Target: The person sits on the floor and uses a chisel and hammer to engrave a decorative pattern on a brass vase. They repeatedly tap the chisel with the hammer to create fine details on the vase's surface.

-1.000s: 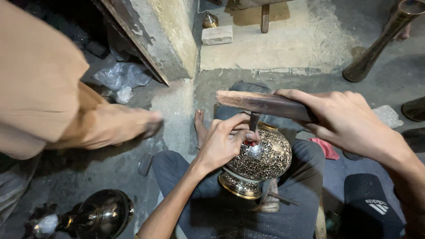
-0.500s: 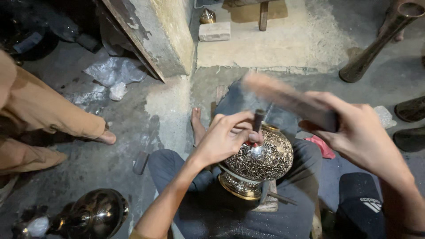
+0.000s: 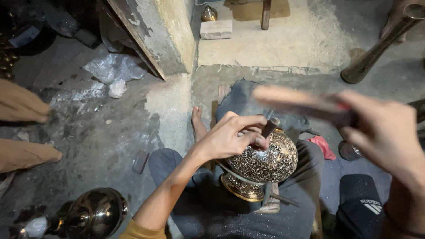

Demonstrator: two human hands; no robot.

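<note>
An engraved brass vase with a dark and silver scroll pattern lies tilted across my lap. My left hand rests on its top and pinches a short metal chisel whose tip meets the vase. My right hand grips a flat wooden mallet, raised and blurred, a little above the chisel head. My bare foot shows behind the left hand.
A polished brass vase lies at the lower left. Another person's legs in tan cloth stand at the left edge. A tall brass stem leans at the upper right. A concrete pillar, a brick, crumpled plastic.
The mallet in my right hand has swung up and down over the chisel, blurred now. The person at the left has stepped away toward the left edge. My left hand stays on the chisel.
</note>
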